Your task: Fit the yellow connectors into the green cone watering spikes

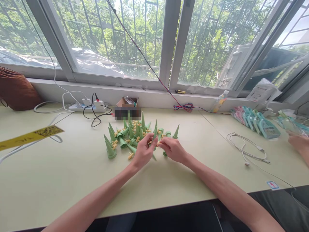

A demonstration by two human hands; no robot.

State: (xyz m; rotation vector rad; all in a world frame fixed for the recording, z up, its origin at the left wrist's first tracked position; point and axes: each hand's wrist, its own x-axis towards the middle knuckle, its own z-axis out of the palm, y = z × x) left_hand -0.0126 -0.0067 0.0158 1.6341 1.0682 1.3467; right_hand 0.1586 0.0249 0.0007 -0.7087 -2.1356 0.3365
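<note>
My hands meet over the middle of the counter (pixel 72 183), at the near side of a loose cluster of green cones and small yellow fittings. My left hand (pixel 145 148) curls closed, thumb against fingers, around one cone (pixel 155 130), its tip rising above the thumb; this grip probably serves to steady it. My right hand (pixel 175 149) brings bent fingertips close to that cone, as if for fine work; how far they close, and whether on a fitting, I cannot tell. Both forearms reach in across the counter's near edge, perhaps for support.

The cluster lies nearer the far edge than the near one, likely so that its parts are within reach while the strip along the near edge is left for my arms. Several cones stand upright, as at the cluster's left (pixel 111 152) and right (pixel 176 132) ends, their broad bases giving a stable footing; others lie tipped.

Each cone is pale green and smooth, tapering from a wider collar to a sharp point. The fittings, such as one at the near side (pixel 130 156), are stubby, knobbed and straw-yellow.
</note>
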